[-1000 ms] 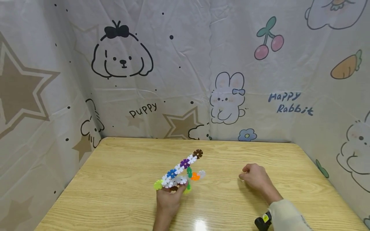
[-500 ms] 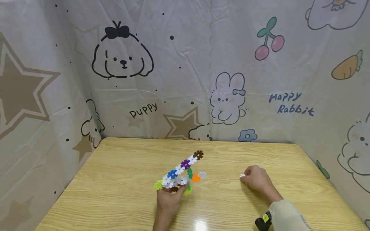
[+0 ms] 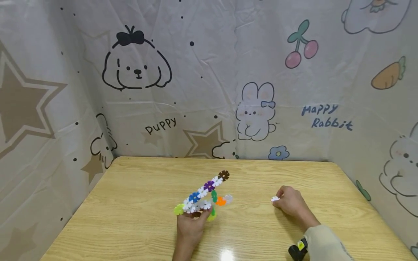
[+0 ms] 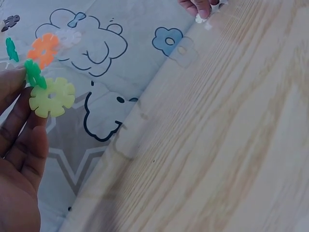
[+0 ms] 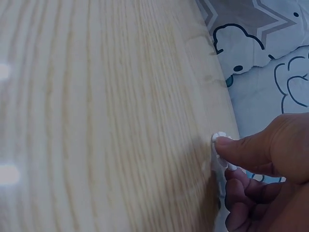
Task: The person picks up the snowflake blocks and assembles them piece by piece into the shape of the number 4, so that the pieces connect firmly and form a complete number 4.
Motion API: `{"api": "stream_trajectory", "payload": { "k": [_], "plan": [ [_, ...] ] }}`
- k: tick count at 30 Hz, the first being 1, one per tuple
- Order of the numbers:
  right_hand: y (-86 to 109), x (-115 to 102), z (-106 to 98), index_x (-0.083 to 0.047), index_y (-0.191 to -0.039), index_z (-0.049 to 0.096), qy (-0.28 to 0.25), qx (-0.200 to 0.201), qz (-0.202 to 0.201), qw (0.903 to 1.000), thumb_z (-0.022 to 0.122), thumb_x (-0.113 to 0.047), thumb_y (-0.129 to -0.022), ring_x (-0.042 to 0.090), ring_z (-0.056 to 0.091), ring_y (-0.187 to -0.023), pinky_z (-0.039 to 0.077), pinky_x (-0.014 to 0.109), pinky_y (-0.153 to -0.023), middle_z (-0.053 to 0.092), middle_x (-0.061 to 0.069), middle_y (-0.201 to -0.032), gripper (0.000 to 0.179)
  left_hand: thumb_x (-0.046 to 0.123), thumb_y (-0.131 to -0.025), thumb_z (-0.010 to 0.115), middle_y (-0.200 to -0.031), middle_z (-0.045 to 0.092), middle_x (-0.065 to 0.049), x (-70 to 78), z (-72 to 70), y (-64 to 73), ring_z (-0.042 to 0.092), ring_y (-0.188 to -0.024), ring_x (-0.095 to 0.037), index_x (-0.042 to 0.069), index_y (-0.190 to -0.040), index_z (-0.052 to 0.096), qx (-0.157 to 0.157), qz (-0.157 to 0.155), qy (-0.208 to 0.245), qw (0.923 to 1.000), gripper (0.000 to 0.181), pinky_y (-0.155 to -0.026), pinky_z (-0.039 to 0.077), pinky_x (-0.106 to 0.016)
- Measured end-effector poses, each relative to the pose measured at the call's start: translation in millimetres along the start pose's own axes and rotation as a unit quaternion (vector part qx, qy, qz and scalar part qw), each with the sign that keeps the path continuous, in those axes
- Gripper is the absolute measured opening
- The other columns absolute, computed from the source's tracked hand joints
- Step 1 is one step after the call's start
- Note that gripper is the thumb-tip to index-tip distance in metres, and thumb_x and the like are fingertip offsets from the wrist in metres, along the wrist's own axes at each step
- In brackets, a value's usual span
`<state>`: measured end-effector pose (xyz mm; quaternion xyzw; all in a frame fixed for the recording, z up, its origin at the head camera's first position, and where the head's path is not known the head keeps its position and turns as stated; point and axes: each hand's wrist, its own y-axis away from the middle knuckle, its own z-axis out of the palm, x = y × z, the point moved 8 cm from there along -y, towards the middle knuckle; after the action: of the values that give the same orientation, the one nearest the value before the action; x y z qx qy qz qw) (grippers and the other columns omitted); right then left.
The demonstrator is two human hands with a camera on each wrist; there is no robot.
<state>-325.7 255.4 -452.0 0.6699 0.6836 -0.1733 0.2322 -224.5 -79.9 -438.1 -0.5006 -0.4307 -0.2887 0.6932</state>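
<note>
My left hand [image 3: 190,230] grips a built-up chain of snowflake building discs [image 3: 209,186] from below, held over the table's middle. One slanting row runs from a yellow-green disc through white, blue and purple to a brown disc [image 3: 224,175]. Off its side hang green pieces and an orange disc [image 3: 221,201]. In the left wrist view a pale yellow disc [image 4: 54,99] sits by the fingertips. Farther right, my right hand [image 3: 290,201] pinches a white snowflake disc [image 3: 275,199] between thumb and fingers; the thumb partly covers this disc [image 5: 220,136] in the right wrist view.
The wood-grain table [image 3: 147,181] has a back edge against a printed cloth [image 3: 196,65], which also hangs along both sides. A black object with a yellow patch [image 3: 298,249] lies beside the right sleeve [image 3: 326,243].
A white disc has come into sight at my right fingertips, where hardly anything showed a second ago. The right hand has shifted very slightly; the left hand and its chain stay practically still.
</note>
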Motion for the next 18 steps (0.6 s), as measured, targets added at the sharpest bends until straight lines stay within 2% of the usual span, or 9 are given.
{"api": "stream_trajectory", "payload": {
  "k": [5, 9, 13, 18],
  "plan": [
    [3.8, 0.6, -1.3, 0.005, -0.089, 0.066, -0.017, -0.009, -0.001, 0.9998, 0.074, -0.002, -0.084, 0.023, 0.051, -0.073, 0.043, 0.033, -0.063, 0.06, 0.006, -0.08, 0.013, -0.004, -0.076, 0.083, -0.085, 0.072, -0.008, -0.6, 1.9, 0.1, 0.063, -0.069, -0.011, -0.002, -0.097, 0.071, -0.003, -0.004, -0.004, 1.0, 0.024, -0.06, 0.054, -0.027],
    [6.8, 2.0, -0.3, 0.0, -0.08, 0.066, -0.02, -0.013, -0.014, 0.9996, 0.073, -0.003, -0.085, 0.02, 0.047, -0.067, 0.038, 0.031, -0.06, 0.055, 0.004, -0.072, 0.009, -0.003, -0.076, 0.084, -0.084, 0.072, -0.005, -2.8, 4.2, 0.8, 0.063, -0.069, -0.011, -0.002, -0.096, 0.071, -0.009, -0.022, 0.003, 0.9997, 0.024, -0.061, 0.054, -0.027],
    [10.8, -3.0, -2.2, -0.005, -0.074, 0.064, -0.022, -0.008, -0.034, 0.9992, 0.072, -0.005, -0.085, 0.019, 0.045, -0.064, 0.035, 0.031, -0.059, 0.052, 0.001, -0.068, 0.014, -0.001, -0.076, 0.084, -0.083, 0.071, -0.006, -5.9, 7.5, 2.6, 0.064, -0.07, -0.013, -0.003, -0.095, 0.07, -0.019, -0.049, 0.005, 0.9986, 0.024, -0.063, 0.054, -0.027],
    [14.8, -16.0, -7.3, -0.006, -0.077, 0.068, -0.023, 0.007, -0.062, 0.9978, 0.072, -0.007, -0.084, 0.018, 0.047, -0.066, 0.039, 0.032, -0.06, 0.058, 0.0, -0.073, 0.009, -0.001, -0.077, 0.083, -0.086, 0.071, -0.009, -9.6, 12.3, 3.8, 0.065, -0.072, -0.015, -0.006, -0.101, 0.068, -0.031, -0.086, 0.025, 0.9955, 0.029, -0.065, 0.056, -0.026]
  ]
}}
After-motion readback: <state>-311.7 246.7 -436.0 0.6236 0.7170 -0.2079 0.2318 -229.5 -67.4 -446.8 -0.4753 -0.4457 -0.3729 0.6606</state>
